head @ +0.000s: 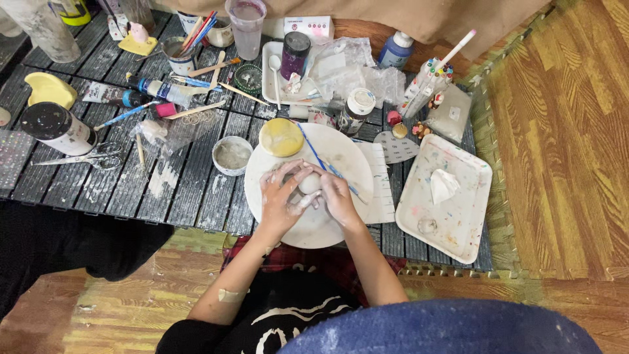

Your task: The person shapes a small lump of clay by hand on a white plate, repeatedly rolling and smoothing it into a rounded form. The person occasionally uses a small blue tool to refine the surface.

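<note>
Both my hands are cupped around a small pale ball of clay over a round white work board. My left hand wraps the ball from the left, fingers curled over it. My right hand presses it from the right. Both hands are smeared with whitish clay. A flat yellow disc lies at the board's far left edge, and a thin blue stick lies across the board beside it.
A small bowl of grey water stands left of the board. A white rectangular tray with a crumpled tissue sits at the right. Paint bottles, brushes, scissors, jars and a plastic cup crowd the dark slatted mat behind.
</note>
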